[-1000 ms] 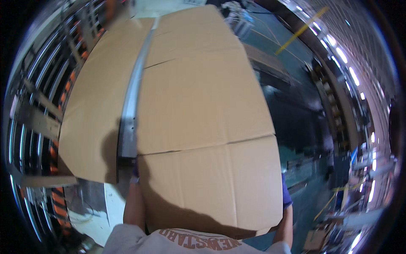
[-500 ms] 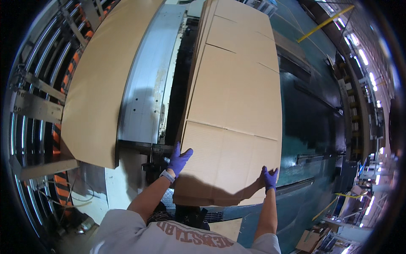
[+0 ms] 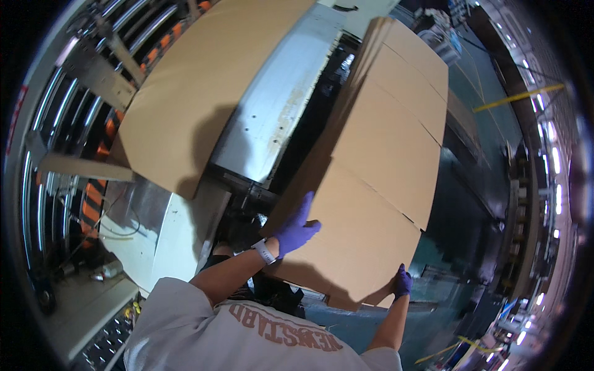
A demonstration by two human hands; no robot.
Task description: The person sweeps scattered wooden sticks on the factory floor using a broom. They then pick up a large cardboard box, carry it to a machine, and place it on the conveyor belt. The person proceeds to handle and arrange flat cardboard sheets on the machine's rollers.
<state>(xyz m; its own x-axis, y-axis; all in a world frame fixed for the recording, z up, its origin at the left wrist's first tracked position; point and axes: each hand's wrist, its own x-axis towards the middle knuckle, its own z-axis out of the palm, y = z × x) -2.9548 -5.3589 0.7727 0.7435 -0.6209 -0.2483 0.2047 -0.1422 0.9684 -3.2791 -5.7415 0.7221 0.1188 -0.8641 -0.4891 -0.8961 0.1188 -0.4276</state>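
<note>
A long stack of flat brown cardboard sheets (image 3: 387,139), creased and slotted across its top, runs away from me and leans to the right. My left hand (image 3: 297,232), in a purple glove, presses against the near left edge of the stack. Its fingers point forward and its thumb is spread over the top sheet. At the near right corner my right hand (image 3: 403,281), gloved the same way, is closed round the edge of the cardboard, with some fingers hidden. At the near end, the edges of lower sheets stick out slightly.
Left of the stack lie a dark gap, a pale metal machine bed (image 3: 272,93) and another large brown cardboard sheet (image 3: 192,86). Metal rollers (image 3: 46,117) with orange-black striping stand at the far left. Dark green floor (image 3: 461,247) spreads to the right, near a yellow bar (image 3: 520,97).
The view has turned, so the stack now slants to the right. Both hands stay at its near end; the left one lies farther over the left edge.
</note>
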